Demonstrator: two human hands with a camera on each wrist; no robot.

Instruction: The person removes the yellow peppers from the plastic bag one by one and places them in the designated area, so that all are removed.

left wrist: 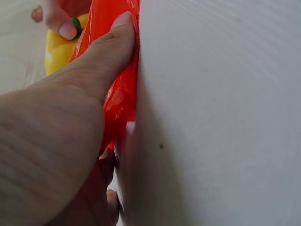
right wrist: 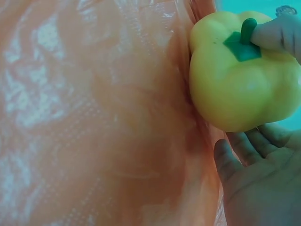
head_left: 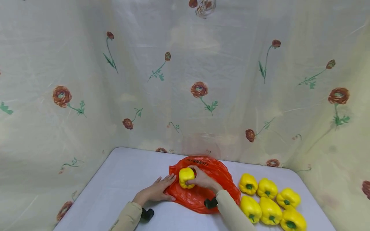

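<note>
A red plastic bag [head_left: 222, 176] with dark lettering lies flat on the table. Over it, my right hand [head_left: 203, 179] grips a yellow bell pepper [head_left: 186, 177] between thumb and fingers. The right wrist view shows this bell pepper [right wrist: 235, 89] close up, with a thumb beside its green stem. My left hand [head_left: 157, 191] rests on the bag's left edge with its fingers stretched out. In the left wrist view, the left thumb [left wrist: 110, 49] lies along the red plastic; the other fingers are partly hidden.
Several more yellow bell peppers [head_left: 270, 210] stand in a group on the table, right of the bag. The white table [head_left: 124, 173] extends left of the hands. A flower-patterned curtain [head_left: 185, 128] hangs behind and at both sides.
</note>
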